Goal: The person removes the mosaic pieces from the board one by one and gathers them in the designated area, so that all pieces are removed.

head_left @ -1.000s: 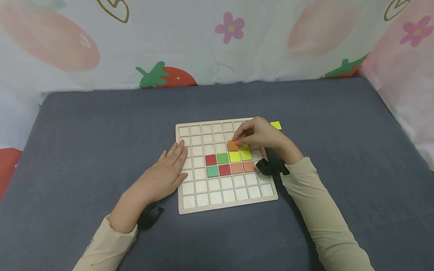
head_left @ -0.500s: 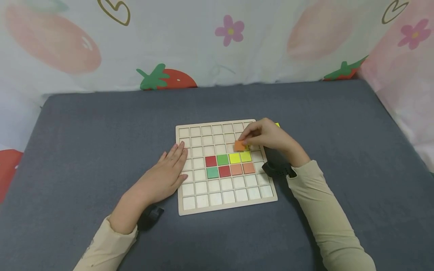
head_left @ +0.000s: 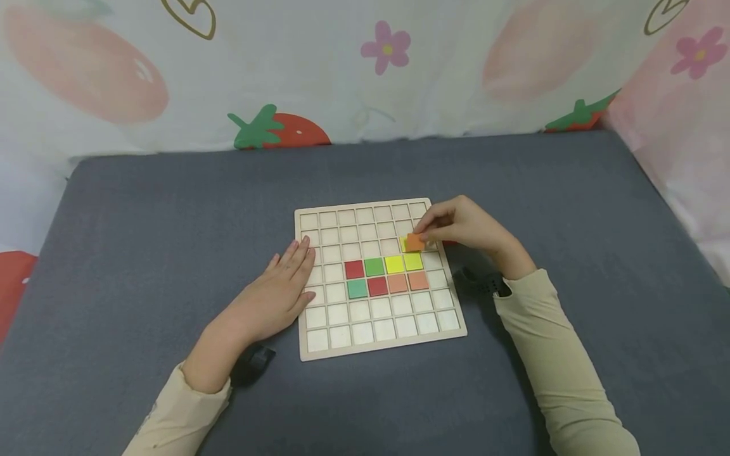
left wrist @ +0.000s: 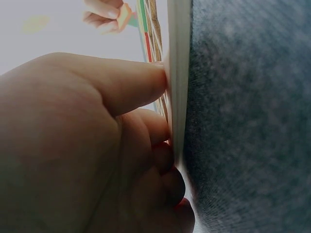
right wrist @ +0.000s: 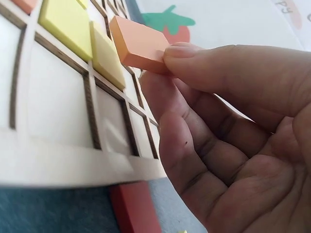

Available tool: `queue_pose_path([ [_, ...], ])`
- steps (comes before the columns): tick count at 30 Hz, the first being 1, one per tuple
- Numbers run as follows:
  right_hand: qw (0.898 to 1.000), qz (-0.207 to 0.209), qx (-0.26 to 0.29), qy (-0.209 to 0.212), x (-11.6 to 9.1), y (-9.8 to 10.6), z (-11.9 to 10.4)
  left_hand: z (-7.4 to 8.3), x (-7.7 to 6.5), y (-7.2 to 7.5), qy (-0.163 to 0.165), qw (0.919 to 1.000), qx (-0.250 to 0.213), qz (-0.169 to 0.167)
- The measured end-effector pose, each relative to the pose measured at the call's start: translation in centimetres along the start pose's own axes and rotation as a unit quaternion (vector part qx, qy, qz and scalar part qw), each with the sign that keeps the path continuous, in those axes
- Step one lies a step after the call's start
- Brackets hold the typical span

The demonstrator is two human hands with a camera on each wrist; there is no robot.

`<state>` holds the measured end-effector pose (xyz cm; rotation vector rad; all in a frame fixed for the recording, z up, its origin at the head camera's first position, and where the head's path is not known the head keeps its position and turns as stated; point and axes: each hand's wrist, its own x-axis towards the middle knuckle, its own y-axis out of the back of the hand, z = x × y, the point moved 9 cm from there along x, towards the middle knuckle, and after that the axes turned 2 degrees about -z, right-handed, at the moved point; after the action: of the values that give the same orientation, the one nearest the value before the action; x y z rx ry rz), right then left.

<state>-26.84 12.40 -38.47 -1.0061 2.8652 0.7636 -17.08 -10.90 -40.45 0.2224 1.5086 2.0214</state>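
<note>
A pale wooden grid board [head_left: 382,345] lies on the table with two short rows of coloured square tiles in its cells, among them a red tile [head_left: 354,269], a green tile [head_left: 374,266] and a yellow tile [head_left: 394,264]. My left hand [head_left: 274,285] rests with extended fingers on the board's left edge. Between thumb and fingertips, my right hand [head_left: 470,225] pinches an orange tile [right wrist: 141,44] above the right part of the grid. Behind it, another yellow tile [right wrist: 108,58] sits one row farther up, partly covered in the head view.
Just off the board's right edge, a red block [right wrist: 135,206] lies mostly hidden under the right hand. Grey cloth [head_left: 171,209] covers the table, and a printed curtain [head_left: 433,82] hangs along its back edge.
My right hand has moved to the right with the orange tile. Its hand now hides the loose yellow tile beyond the board, and red shows beneath it. My left hand has stayed put.
</note>
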Motion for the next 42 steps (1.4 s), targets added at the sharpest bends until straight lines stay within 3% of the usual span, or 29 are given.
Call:
queue_pose_path([
  [13,1.0,0.016,0.008,-0.023,-1.2,1.8,0.7,0.1,0.0,0.1,0.0,1.0,-0.002,-0.003],
  [42,0.998,0.047,0.027,-0.023,-2.6,4.2,2.0,0.0,0.1,0.0,0.0,1.0,-0.002,-0.002],
])
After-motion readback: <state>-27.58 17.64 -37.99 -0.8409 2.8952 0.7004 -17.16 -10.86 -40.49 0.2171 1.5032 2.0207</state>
